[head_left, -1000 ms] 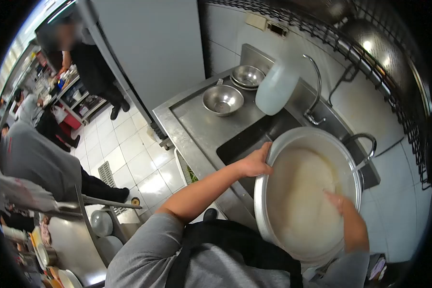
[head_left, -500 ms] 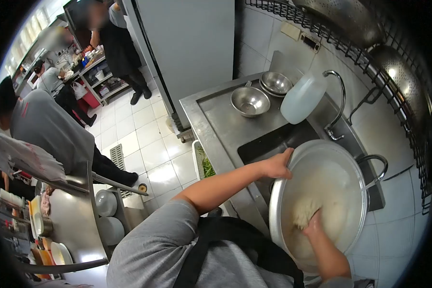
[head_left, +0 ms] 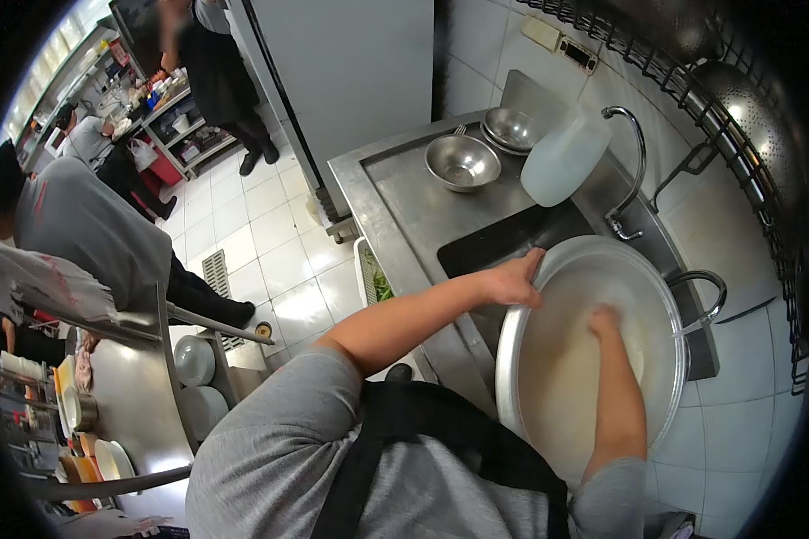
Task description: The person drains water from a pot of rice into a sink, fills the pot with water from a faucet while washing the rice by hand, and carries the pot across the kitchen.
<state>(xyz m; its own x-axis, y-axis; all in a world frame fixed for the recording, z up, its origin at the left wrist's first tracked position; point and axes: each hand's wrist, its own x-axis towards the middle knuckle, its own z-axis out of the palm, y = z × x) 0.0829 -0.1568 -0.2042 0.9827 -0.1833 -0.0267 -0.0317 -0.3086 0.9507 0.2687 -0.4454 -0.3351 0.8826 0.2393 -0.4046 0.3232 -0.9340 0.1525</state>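
A large aluminium pot, tilted, stands at the sink with cloudy whitish water inside. My left hand grips its rim at the upper left. Inside the pot, my right hand is at the far side of the cloudy water, blurred, its fingers partly hidden. A curved chrome tap reaches over the pot's right edge, and a thin stream seems to run from it.
Behind the pot lie the dark sink basin, a translucent plastic jug, metal bowls and another tap. A wire rack hangs at right. Co-workers, one in a grey shirt, stand at left beside a steel counter.
My right hand has moved up and away inside the pot; the clump of pale, rice-like grains at its fingers no longer shows. My left hand keeps its hold on the rim.
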